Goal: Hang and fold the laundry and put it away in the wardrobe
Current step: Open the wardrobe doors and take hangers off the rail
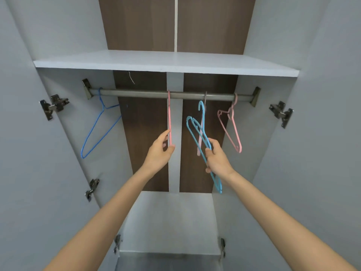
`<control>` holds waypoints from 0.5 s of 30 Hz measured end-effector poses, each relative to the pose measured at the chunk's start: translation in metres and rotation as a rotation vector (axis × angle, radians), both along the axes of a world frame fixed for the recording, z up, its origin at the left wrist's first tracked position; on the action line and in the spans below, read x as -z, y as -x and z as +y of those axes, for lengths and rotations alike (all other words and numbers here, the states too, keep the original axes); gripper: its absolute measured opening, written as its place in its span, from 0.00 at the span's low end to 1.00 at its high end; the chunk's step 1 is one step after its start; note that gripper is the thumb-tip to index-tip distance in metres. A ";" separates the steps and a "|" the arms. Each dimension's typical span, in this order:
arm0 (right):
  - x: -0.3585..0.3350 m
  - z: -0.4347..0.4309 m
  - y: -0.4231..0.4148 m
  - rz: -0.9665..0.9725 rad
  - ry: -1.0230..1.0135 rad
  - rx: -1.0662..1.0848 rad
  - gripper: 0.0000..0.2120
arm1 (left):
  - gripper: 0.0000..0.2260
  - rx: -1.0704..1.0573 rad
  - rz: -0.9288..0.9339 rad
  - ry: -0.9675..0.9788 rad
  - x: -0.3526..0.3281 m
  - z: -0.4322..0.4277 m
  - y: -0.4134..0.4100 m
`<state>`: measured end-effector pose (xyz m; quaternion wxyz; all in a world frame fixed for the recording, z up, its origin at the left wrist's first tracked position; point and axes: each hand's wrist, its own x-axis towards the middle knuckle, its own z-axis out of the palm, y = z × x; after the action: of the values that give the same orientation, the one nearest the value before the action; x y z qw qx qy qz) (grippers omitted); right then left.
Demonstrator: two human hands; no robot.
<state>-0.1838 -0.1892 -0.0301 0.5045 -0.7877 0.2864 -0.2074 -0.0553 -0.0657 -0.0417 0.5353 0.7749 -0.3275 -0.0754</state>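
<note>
Gripping a bunch of light-blue hangers [203, 118] held below the rail, the right hand [217, 159] curls round them; the left hand [160, 151] pinches the bottom of a pink hanger [169, 118] hooked mid-rail. The open wardrobe [166, 61] surrounds them, its rail [140, 93] also carrying a blue wire hanger [95, 130] at left and another pink one [231, 130] at right.

Soft, even, cool light fills the wardrobe [58, 45]; shadows are faint and diffuse. The top of the shelf [166, 61] in the upper middle is the brightest patch, and mild shade lies beneath it. A faint sheen runs along the rail [140, 93]. Wide-angle distortion bows the side walls outward at the left and right edges and stretches the lower corners. Detail is slightly soft throughout; the bottom centre is dim and blurred.
</note>
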 end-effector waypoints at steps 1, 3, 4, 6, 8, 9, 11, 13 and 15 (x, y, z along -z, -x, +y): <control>0.002 0.005 0.014 0.016 0.016 -0.003 0.16 | 0.24 0.002 0.001 0.003 0.002 0.008 0.013; 0.008 0.016 0.044 0.061 0.045 -0.011 0.15 | 0.23 0.000 0.008 -0.003 0.005 0.025 0.040; 0.012 0.021 0.059 0.084 0.054 -0.022 0.15 | 0.23 0.001 0.013 -0.010 0.007 0.033 0.053; 0.018 0.030 0.087 0.140 0.070 -0.058 0.13 | 0.24 0.004 0.023 -0.022 0.011 0.048 0.077; 0.021 0.038 0.112 0.216 0.076 -0.107 0.11 | 0.24 0.003 0.024 -0.056 0.019 0.063 0.098; 0.023 0.043 0.123 0.254 0.071 -0.141 0.11 | 0.24 0.004 0.024 -0.079 0.024 0.071 0.108; 0.026 0.055 0.143 0.315 0.034 -0.231 0.10 | 0.24 0.010 0.019 -0.122 0.033 0.089 0.126; 0.029 0.069 0.160 0.347 -0.007 -0.345 0.11 | 0.24 0.020 -0.030 -0.176 0.042 0.109 0.138; 0.029 0.086 0.173 0.366 -0.010 -0.461 0.11 | 0.25 0.030 -0.120 -0.254 0.051 0.134 0.144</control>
<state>-0.3566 -0.1037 -0.0593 0.4821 -0.8539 0.1868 0.0595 -0.1995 0.0679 -0.0925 0.4113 0.8345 -0.3583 -0.0775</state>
